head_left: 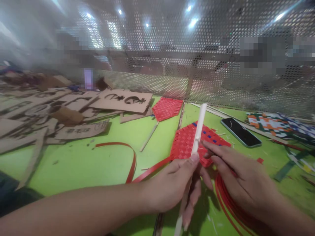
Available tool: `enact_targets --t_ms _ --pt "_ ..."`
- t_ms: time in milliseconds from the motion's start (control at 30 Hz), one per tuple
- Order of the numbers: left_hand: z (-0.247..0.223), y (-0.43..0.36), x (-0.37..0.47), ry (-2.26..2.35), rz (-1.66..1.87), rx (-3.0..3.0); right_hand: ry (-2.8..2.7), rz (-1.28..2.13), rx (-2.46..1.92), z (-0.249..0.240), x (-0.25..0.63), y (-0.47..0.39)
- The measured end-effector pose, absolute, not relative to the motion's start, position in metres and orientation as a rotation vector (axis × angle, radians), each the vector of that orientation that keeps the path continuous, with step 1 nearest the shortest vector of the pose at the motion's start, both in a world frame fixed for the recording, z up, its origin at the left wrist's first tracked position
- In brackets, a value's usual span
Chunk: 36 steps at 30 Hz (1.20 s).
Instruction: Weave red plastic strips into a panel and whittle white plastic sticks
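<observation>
My left hand [169, 186] is closed around a pale wooden stick [200, 121], its thumb pressed along the front. The stick slants up across the face of a red woven fan-shaped piece [183, 139] with a few blue squares. Whether the stick is joined to that piece, I cannot tell. On the right, my right hand [241, 177] has its index finger stretched toward the stick, in front of the weave, with thumb and finger apart. A long red strip [155, 168] runs left from the woven piece. Beneath my right hand lies a coil of red strip [226, 200].
A second red woven fan [168, 108] with a stick handle lies farther back. Cut cardboard pieces [123, 100] pile up at left. A phone [241, 132] and an orange-green woven piece [269, 124] lie right. A perforated metal screen [157, 59] stands behind the green table [115, 167].
</observation>
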<state>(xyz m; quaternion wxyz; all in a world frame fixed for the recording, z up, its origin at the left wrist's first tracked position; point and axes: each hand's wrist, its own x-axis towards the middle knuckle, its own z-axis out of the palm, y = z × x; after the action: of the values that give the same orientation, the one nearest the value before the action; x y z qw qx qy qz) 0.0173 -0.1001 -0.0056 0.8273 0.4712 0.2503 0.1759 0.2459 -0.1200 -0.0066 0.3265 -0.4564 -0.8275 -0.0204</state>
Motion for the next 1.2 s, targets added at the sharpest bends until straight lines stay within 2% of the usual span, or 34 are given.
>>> enact_targets --t_ms 267,433,700,1000,1200 --pt "-0.010 -0.107 0.016 0.458 0.519 0.962 -2.241 -0.278 -1.116 -0.005 0.240 -0.119" --pt "0.000 -0.106 0.007 0.629 0.492 1.056 -2.228 -0.208 -1.131 -0.004 0.238 -0.119" --pt "-0.005 -0.104 0.015 0.406 0.446 0.855 -2.189 -0.149 -1.162 -0.007 0.237 -0.123" --pt "0.007 -0.117 0.009 0.367 0.410 0.708 -2.165 -0.127 -1.066 0.001 0.233 -0.128" --pt "0.009 -0.121 0.010 0.358 0.437 0.689 -1.781 -0.345 -1.355 0.014 0.262 -0.117"
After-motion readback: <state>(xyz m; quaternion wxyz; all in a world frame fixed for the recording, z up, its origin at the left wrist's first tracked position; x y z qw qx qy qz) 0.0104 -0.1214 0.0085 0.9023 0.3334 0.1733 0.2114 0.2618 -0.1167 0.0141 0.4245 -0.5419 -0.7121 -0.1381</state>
